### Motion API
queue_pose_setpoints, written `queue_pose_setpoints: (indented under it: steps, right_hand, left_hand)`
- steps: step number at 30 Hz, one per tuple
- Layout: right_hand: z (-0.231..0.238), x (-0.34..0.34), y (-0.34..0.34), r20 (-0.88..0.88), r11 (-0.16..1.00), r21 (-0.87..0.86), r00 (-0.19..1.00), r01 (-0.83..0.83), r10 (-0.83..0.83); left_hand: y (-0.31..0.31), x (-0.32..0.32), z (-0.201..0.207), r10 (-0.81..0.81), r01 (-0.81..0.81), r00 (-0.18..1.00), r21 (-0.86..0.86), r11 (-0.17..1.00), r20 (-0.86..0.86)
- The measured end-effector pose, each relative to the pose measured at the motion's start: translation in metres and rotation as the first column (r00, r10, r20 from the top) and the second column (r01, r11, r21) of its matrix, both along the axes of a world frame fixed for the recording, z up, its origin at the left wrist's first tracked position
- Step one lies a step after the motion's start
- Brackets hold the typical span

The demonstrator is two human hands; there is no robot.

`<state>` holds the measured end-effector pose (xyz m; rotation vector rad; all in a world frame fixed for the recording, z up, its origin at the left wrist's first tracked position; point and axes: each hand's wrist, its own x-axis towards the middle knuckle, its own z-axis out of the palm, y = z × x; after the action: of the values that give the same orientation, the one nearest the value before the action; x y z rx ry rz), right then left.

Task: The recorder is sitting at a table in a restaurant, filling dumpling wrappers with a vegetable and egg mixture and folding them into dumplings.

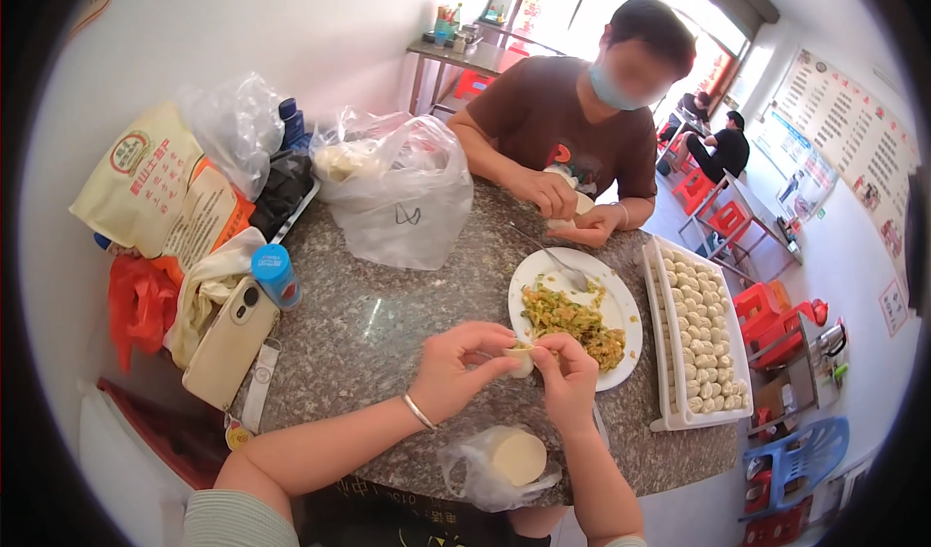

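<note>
Between my two hands is a small dumpling [521, 361] of pale dough with a bit of filling showing at its top. My left hand [470, 363] pinches it from the left, a bangle on that wrist. On the other side, my right hand [567, 372] grips its edge with thumb and fingers. Just beyond lies a white oval plate [621, 300] of chopped green and orange filling [572, 324], with a metal spoon [572, 277] resting in it. Close to my body, a stack of round dough wrappers [517, 455] sits in a clear plastic bag [470, 465].
Right of the plate, a white tray [667, 353] holds rows of finished dumplings [698, 324]. Opposite me a masked co-worker's hands [572, 208] hold a wrapper. A plastic bag [398, 198], blue-capped jar [276, 275], phone [228, 338] and more bags [145, 188] crowd the left side.
</note>
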<state>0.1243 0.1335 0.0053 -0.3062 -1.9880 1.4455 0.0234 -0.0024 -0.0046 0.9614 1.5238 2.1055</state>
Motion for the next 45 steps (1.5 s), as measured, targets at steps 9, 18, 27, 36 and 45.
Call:
queue_pose_setpoints:
  steps: [9, 18, 27, 36, 45]
  right_hand:
    - [-0.003, 0.004, -0.001, 0.061, 0.999, 0.051, 0.998, 0.018, -0.021]
    - [0.004, -0.005, 0.0, 0.003, 0.999, 0.023, 1.0, -0.025, 0.025]
    - [0.009, 0.001, 0.007, 0.078, 0.994, 0.062, 0.993, -0.093, 0.088]
    - [0.014, 0.0, -0.002, 0.037, 0.946, 0.323, 0.999, -0.022, 0.01]
    - [0.012, 0.003, 0.008, 0.123, 0.982, 0.183, 0.992, -0.043, 0.02]
  left_hand:
    - [0.0, 0.002, 0.002, 0.079, -0.09, 0.967, -0.033, 0.995, -0.241]
    - [0.005, -0.007, -0.005, -0.013, 0.009, 0.991, -0.032, 0.999, -0.133]
    - [0.004, -0.003, -0.012, -0.079, 0.079, 0.997, 0.005, 0.997, -0.01]
    - [0.001, -0.001, 0.0, -0.022, 0.024, 1.0, -0.098, 0.995, 0.021]
    - [0.005, -0.006, -0.009, -0.124, 0.123, 0.986, 0.013, 0.992, 0.116]
